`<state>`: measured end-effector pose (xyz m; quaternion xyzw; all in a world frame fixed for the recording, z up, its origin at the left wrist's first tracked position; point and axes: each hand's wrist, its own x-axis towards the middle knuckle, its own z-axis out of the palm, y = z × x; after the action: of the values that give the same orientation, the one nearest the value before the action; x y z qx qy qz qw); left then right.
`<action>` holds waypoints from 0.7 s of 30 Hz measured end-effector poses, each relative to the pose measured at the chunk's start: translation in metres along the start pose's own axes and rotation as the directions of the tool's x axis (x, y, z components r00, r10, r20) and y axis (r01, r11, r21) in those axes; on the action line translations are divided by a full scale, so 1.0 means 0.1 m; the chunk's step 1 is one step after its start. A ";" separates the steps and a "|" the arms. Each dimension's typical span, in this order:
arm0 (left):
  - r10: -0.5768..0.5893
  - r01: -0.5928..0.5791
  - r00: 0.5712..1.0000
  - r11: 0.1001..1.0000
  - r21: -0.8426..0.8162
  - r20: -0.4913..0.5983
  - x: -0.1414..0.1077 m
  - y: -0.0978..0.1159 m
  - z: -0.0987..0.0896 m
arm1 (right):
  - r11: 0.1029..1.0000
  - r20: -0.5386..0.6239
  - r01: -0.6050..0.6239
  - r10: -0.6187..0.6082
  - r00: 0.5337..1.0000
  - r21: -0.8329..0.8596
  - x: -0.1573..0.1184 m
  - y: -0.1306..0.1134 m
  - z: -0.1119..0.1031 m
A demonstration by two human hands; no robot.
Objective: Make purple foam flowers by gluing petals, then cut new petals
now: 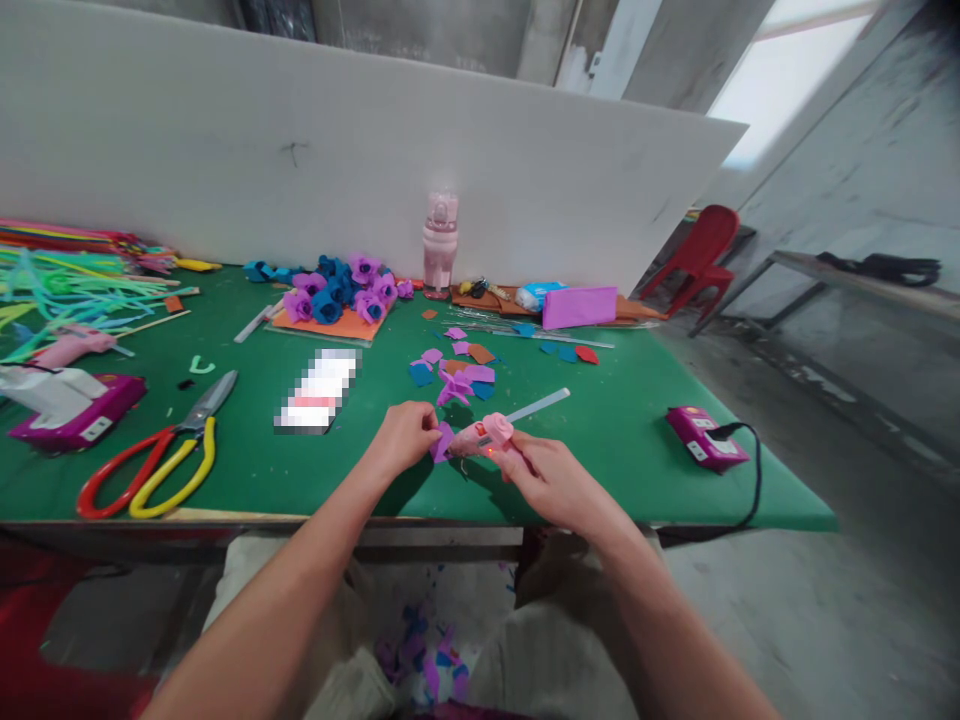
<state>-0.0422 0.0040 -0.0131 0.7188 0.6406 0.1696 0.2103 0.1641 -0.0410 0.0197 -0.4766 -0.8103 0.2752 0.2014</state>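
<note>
While pinching a small, flat purple craft piece [442,443], held a pink plastic glue gun [484,434] to it

With bare left hand [409,435], fingers nearly closed, gripped the piece by its edge over the smooth green tabletop [607,430]. With bare right hand [544,470] curled round the handle, pointed the nozzle at the piece; could not tell contact. Listed just beyond: a purple petalled flower [454,388]. Listed well leftward: red-and-yellow-handled metal scissors [196,418].

Pixelation hides the flat object [318,391]; the left edge crops strips [71,290].
</note>
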 end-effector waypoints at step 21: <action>-0.013 0.013 1.000 1.000 -0.006 0.001 -0.01 0.03 -0.01 | 0.998 -0.062 -0.029 0.026 0.998 -0.047 -0.02 0.06 -0.08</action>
<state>-0.0404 0.0031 -0.0112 0.7141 0.6446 0.1700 0.2136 0.1736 -0.0386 0.0222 -0.5007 -0.8035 0.2434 0.2109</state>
